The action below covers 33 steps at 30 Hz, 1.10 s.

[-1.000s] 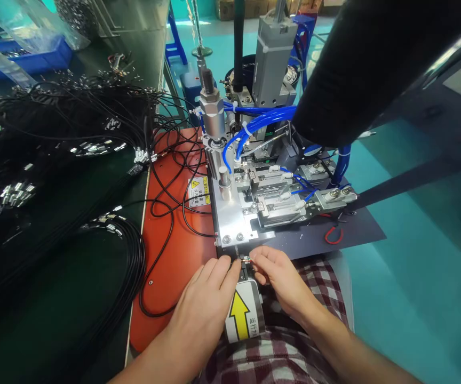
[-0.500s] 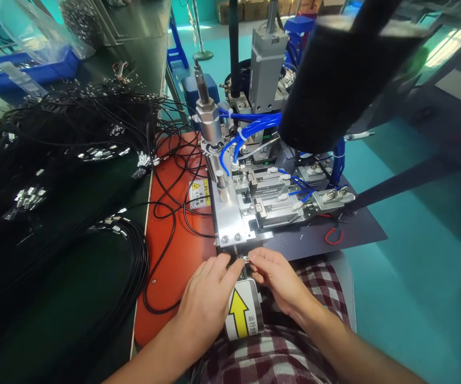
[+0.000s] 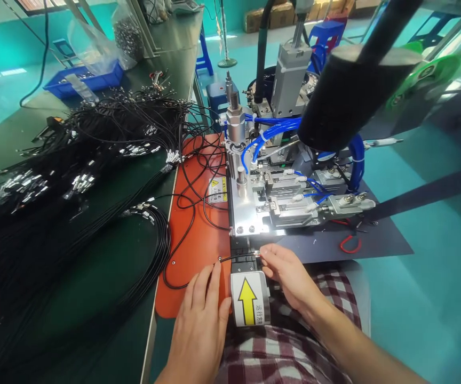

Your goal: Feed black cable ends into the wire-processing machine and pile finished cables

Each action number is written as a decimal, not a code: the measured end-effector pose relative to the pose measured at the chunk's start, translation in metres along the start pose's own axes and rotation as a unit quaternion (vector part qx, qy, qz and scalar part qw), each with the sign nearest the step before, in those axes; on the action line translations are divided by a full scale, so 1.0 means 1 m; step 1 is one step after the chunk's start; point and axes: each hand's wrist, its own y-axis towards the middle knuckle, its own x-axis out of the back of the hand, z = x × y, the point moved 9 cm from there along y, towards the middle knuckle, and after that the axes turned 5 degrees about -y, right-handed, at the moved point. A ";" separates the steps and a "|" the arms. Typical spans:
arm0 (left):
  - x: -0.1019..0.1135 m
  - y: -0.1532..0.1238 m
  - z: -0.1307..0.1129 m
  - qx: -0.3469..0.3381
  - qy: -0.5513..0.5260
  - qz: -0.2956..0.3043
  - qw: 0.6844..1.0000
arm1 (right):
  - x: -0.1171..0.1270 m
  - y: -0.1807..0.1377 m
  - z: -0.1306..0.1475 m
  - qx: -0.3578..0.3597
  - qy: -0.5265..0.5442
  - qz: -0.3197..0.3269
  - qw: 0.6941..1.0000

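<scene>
My right hand (image 3: 290, 277) is closed in a pinch on the metal tip of a thin black cable (image 3: 238, 258), just below the front edge of the small metal machine (image 3: 262, 208). The cable runs left across a black block toward my left hand (image 3: 204, 309). That hand rests flat on the orange mat (image 3: 198, 234), fingers stretched out, fingertips near the cable. A white label with a yellow arrow (image 3: 249, 298) sits between my two hands.
Bundles of black cables with metal ends (image 3: 74, 176) cover the green bench at the left. A blue bin (image 3: 82, 80) stands far back. Blue air hoses (image 3: 270, 130) loop over the machine. A dark cylinder (image 3: 350, 96) hangs at the upper right. My lap in checked cloth (image 3: 286, 352) is below.
My left hand has let go at the machine's front edge and slid back left onto the orange mat. The right hand still pinches the cable tip. The view has shifted.
</scene>
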 end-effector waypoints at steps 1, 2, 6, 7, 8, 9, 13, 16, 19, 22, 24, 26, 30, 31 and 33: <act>0.000 0.002 0.000 -0.001 0.007 -0.005 1.000 | 0.000 0.000 0.000 0.000 -0.002 0.001 1.000; 0.001 0.005 0.000 -0.003 0.013 -0.009 1.000 | 0.000 0.000 0.001 0.001 -0.004 0.001 1.000; 0.006 0.012 0.000 -0.023 0.029 -0.029 0.999 | -0.001 0.001 0.001 0.006 -0.008 0.006 1.000; 0.006 0.013 0.001 -0.028 0.033 -0.030 0.999 | -0.001 0.001 0.000 0.007 -0.009 0.008 1.000; 0.007 0.014 0.001 -0.033 0.036 -0.031 0.998 | -0.001 0.002 -0.001 0.009 -0.011 0.010 1.000; 0.007 0.015 0.001 -0.038 0.039 -0.031 0.998 | 0.000 0.002 -0.002 0.012 -0.013 0.013 1.000; 0.005 0.014 0.003 -0.042 0.038 -0.020 0.998 | 0.018 0.003 -0.014 0.018 -0.019 0.004 1.000; 0.004 0.013 0.005 -0.040 0.032 -0.018 0.999 | 0.042 0.000 -0.025 0.017 -0.011 -0.041 0.999; 0.001 0.012 0.007 -0.028 0.030 -0.011 0.999 | 0.060 -0.007 -0.031 0.012 -0.005 -0.070 0.997; 0.000 0.011 0.008 -0.023 0.039 -0.008 0.999 | 0.067 -0.016 -0.035 0.001 -0.004 -0.079 0.997; 0.001 0.011 0.007 -0.029 0.047 -0.011 0.998 | 0.070 -0.020 -0.037 -0.008 -0.002 -0.086 0.996; 0.002 0.011 0.006 -0.038 0.056 -0.017 0.998 | 0.072 -0.024 -0.039 -0.011 0.000 -0.094 0.996; 0.004 0.012 0.006 -0.050 0.059 -0.033 0.996 | 0.078 -0.027 -0.041 -0.007 0.008 -0.107 0.994; 0.003 0.012 0.006 -0.051 0.054 -0.034 0.997 | 0.079 -0.027 -0.042 -0.008 0.011 -0.110 0.994; 0.001 0.012 0.008 -0.049 0.043 -0.031 0.997 | 0.081 -0.027 -0.045 -0.010 0.016 -0.111 0.994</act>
